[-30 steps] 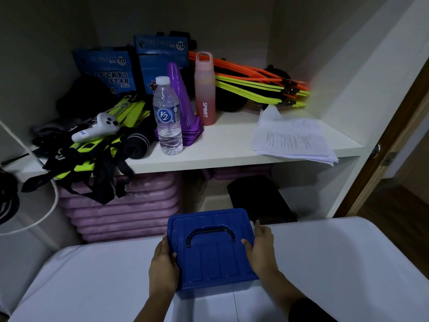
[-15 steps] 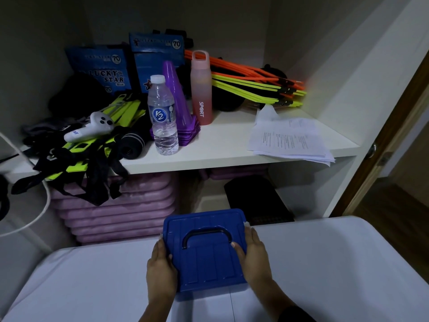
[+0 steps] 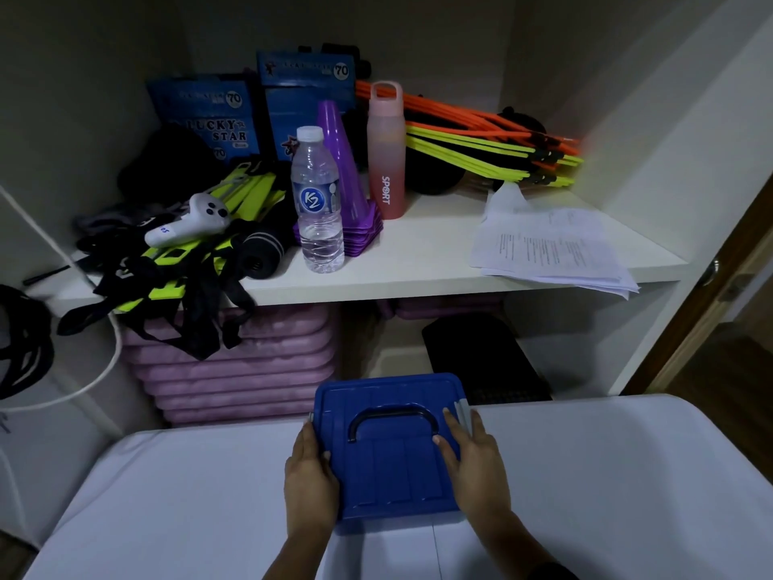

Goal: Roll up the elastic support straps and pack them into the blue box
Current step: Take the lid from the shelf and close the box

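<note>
- The blue plastic box with the dark carry handle (image 3: 389, 445) sits lid-on at the far edge of the white counter (image 3: 627, 475), right in front of the person.
- Left hand (image 3: 311, 483) lies flat along the box's left side with its thumb on the lid. That grip is loose, with straight fingers wrapped round nothing.
- Right hand (image 3: 477, 466) rests on the right part of the lid, fingers stretched out beside the handle. That grip is slack too, pressing rather than holding.
- The black and neon-yellow elastic straps (image 3: 167, 278) are up on the white shelf (image 3: 418, 261), well apart from the box. They lie in a tangled heap with ends drooping over the shelf edge, and none is rolled yet.
- First worry: the box is at the counter's back lip. A firm shove while freeing the lid could send it off into the gap below the shelf.
- Second worry: a white handheld controller (image 3: 188, 221) lies on top of the straps, and a clear water bottle (image 3: 318, 203) stands just beside them. Tugging the tangle out could drag one down or topple the other.
- Against a second ago, the box has hardly shifted.
- The right fingers, then along the side edge, now lie up on the lid.
- A pale grey clip (image 3: 462, 414) now shows at the lid's right edge. I judge the lid is being unlatched.
</note>
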Demonstrator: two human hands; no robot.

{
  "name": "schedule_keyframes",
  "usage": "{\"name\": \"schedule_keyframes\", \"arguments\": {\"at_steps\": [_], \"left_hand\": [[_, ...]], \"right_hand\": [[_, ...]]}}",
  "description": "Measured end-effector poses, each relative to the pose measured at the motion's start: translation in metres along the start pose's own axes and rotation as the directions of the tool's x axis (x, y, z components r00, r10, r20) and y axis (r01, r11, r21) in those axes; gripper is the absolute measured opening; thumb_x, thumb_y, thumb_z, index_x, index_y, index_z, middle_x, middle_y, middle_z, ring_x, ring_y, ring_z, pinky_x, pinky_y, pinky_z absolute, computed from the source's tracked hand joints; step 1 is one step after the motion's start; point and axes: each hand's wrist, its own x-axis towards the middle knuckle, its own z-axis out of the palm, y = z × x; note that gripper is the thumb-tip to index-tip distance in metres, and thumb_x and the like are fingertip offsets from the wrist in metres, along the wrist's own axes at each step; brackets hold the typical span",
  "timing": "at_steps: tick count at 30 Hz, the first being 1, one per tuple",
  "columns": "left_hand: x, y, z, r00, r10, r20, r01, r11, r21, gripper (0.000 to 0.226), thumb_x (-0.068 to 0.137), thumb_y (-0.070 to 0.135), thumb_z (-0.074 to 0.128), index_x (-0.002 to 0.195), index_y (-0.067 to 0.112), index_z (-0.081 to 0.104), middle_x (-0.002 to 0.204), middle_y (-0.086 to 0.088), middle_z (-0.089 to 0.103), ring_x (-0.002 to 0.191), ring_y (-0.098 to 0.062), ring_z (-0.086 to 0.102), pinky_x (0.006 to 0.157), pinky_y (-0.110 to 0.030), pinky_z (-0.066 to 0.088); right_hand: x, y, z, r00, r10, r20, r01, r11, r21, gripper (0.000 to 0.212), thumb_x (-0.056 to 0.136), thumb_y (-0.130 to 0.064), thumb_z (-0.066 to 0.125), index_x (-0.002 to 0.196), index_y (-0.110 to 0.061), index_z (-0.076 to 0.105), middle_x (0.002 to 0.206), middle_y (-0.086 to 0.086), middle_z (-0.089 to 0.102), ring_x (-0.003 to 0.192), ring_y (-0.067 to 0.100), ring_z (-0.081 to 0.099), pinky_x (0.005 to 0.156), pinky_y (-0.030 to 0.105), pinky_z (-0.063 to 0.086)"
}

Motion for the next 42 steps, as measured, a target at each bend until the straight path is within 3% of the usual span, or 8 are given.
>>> {"name": "schedule_keyframes", "arguments": {"at_steps": [6, 9, 14, 25, 28, 33, 38, 42], "left_hand": [[-0.001, 0.002, -0.003, 0.993, -0.118, -0.03, 0.113, 0.983, -0.146, 0.044, 0.09, 0.004, 0.048, 0.134, 0.007, 0.046, 0.126, -0.011, 0.058, 0.112, -0.028, 0.054, 0.1, -0.038, 0.042], [-0.002, 0.003, -0.004, 0.981, -0.187, -0.052, 0.166, 0.948, -0.271, 0.043, 0.088, 0.0, 0.051, 0.131, 0.009, 0.051, 0.125, -0.007, 0.06, 0.113, -0.028, 0.056, 0.102, -0.034, 0.039], [0.001, 0.008, -0.006, 0.967, -0.254, -0.033, 0.231, 0.92, -0.315, 0.043, 0.086, -0.002, 0.054, 0.127, 0.012, 0.055, 0.118, -0.006, 0.064, 0.105, -0.028, 0.06, 0.101, -0.037, 0.041], [0.0, 0.008, -0.006, 0.995, -0.09, -0.052, 0.085, 0.992, -0.092, 0.036, 0.089, 0.005, 0.052, 0.125, 0.009, 0.057, 0.125, -0.008, 0.056, 0.103, -0.016, 0.05, 0.101, -0.032, 0.04], [0.004, 0.005, -0.008, 0.996, -0.069, -0.063, 0.061, 0.991, -0.121, 0.027, 0.09, 0.011, 0.054, 0.114, 0.006, 0.063, 0.117, -0.009, 0.06, 0.098, -0.019, 0.055, 0.091, -0.03, 0.046], [0.018, 0.01, -0.017, 0.937, -0.349, -0.022, 0.322, 0.885, -0.336, 0.02, 0.089, 0.013, 0.058, 0.105, 0.01, 0.07, 0.09, -0.014, 0.07, 0.067, -0.021, 0.06, 0.065, -0.023, 0.045], [0.032, 0.011, -0.018, 0.834, -0.537, 0.128, 0.534, 0.728, -0.43, 0.043, 0.085, 0.015, 0.065, 0.127, 0.014, 0.054, 0.109, -0.012, 0.067, 0.096, -0.03, 0.061, 0.095, -0.043, 0.048], [0.032, 0.011, -0.022, 0.845, -0.507, 0.171, 0.531, 0.752, -0.392, 0.032, 0.085, 0.02, 0.065, 0.117, 0.013, 0.064, 0.112, -0.013, 0.067, 0.096, -0.033, 0.061, 0.094, -0.046, 0.05]], "right_hand": [[-0.001, -0.002, -0.003, 1.0, -0.016, 0.021, 0.016, 1.0, 0.008, 0.057, 0.089, -0.059, 0.034, 0.143, -0.04, 0.031, 0.156, 0.005, 0.021, 0.133, 0.024, 0.036, 0.107, 0.039, 0.041], [-0.002, -0.003, -0.002, 1.0, -0.015, 0.006, 0.015, 1.0, 0.027, 0.061, 0.087, -0.066, 0.025, 0.142, -0.039, 0.033, 0.155, 0.004, 0.023, 0.133, 0.023, 0.036, 0.108, 0.038, 0.04], [0.0, 0.0, 0.001, 0.999, -0.001, -0.034, 0.002, 1.0, 0.031, 0.1, 0.064, -0.086, -0.011, 0.141, -0.04, 0.034, 0.153, 0.003, 0.027, 0.129, 0.023, 0.041, 0.105, 0.038, 0.044], [-0.003, -0.005, -0.003, 1.0, 0.016, 0.007, -0.016, 1.0, 0.015, 0.069, 0.082, -0.068, 0.016, 0.142, -0.039, 0.031, 0.153, 0.003, 0.024, 0.131, 0.023, 0.039, 0.106, 0.037, 0.043], [-0.003, -0.005, -0.004, 1.0, 0.018, 0.017, -0.019, 1.0, 0.005, 0.058, 0.089, -0.06, 0.029, 0.143, -0.039, 0.03, 0.154, 0.003, 0.022, 0.131, 0.023, 0.039, 0.106, 0.036, 0.042], [-0.003, -0.005, -0.003, 1.0, 0.022, 0.011, -0.022, 1.0, 0.009, 0.056, 0.09, -0.058, 0.03, 0.143, -0.04, 0.03, 0.154, 0.003, 0.023, 0.13, 0.022, 0.039, 0.106, 0.037, 0.042], [-0.006, -0.005, -0.004, 1.0, 0.029, 0.005, -0.029, 0.999, 0.027, 0.066, 0.083, -0.065, 0.019, 0.142, -0.04, 0.033, 0.154, 0.005, 0.024, 0.131, 0.024, 0.038, 0.107, 0.038, 0.042], [-0.004, -0.004, -0.004, 0.999, 0.033, 0.02, -0.034, 0.999, 0.01, 0.056, 0.09, -0.058, 0.031, 0.142, -0.04, 0.032, 0.155, 0.006, 0.022, 0.132, 0.024, 0.037, 0.108, 0.038, 0.04]]}}
